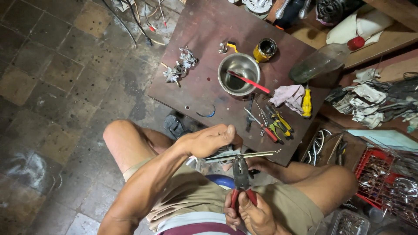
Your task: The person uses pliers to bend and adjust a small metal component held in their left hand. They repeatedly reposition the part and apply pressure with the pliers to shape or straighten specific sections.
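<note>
left hand [209,140] pinching the thin metal strip [244,155] steady, right hand [250,213] squeezing the red-handled pliers [241,176] just under it, I'd grip square and bend slowly so it doesn't twist.

Shiny steel bowl [238,73], matt wooden tabletop [204,26]

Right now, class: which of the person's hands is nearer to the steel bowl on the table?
Left. The left hand grips the metal rod just below the steel bowl; the right hand squeezes the pliers lower, over the lap.
</note>
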